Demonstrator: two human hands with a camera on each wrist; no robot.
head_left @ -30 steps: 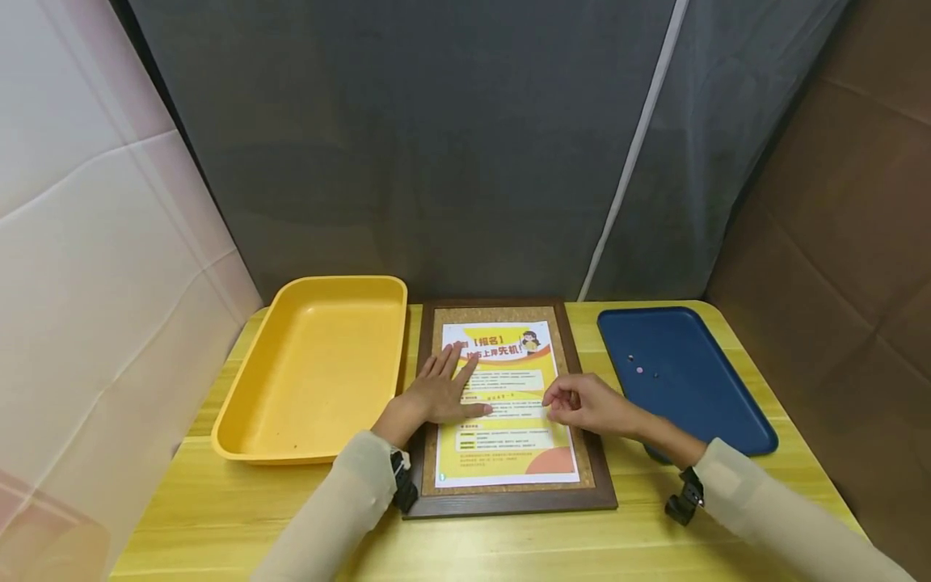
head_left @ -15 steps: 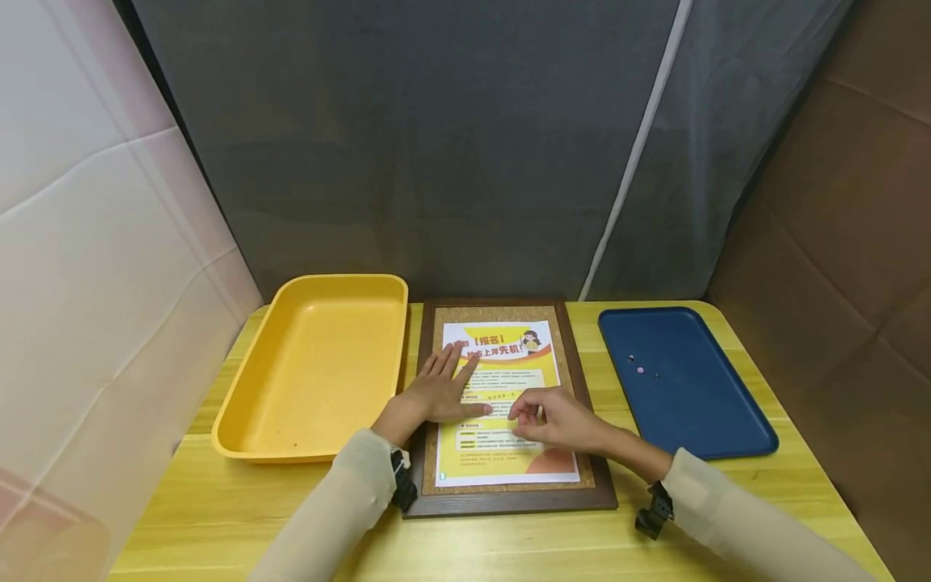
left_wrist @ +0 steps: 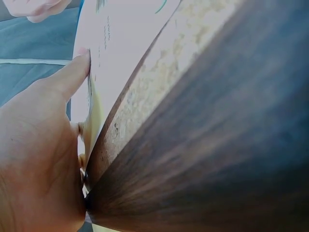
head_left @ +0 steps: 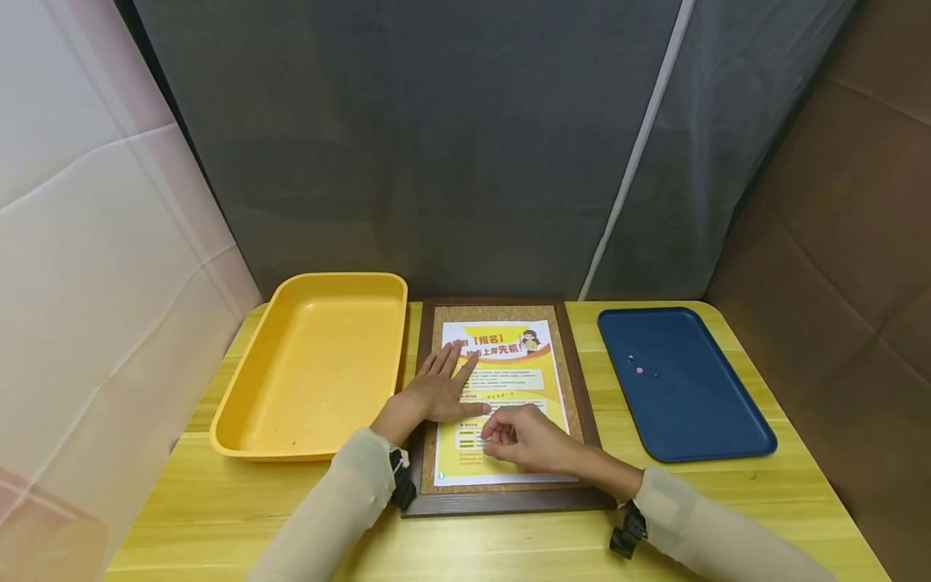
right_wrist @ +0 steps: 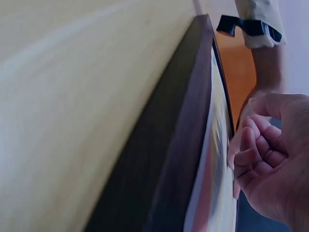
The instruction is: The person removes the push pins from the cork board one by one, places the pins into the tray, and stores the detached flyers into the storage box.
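A printed poster sheet in yellow, white and orange lies on a cork board with a dark wooden frame. My left hand rests flat on the sheet's left side, its fingers spread and its thumb pointing right. Over the lower middle of the sheet is my right hand, thumb and forefinger brought close together. In the right wrist view, the other fingers of that hand are curled in. Whether anything tiny sits between the right fingertips cannot be made out.
To the left of the board stands a deep yellow tray. On the right is a shallow blue tray with a few tiny objects, one pink. A wooden table bears everything. A grey curtain hangs behind.
My right hand has moved left and toward me, from the sheet's right edge to its lower middle, near the left thumb. My left hand has stayed in place.
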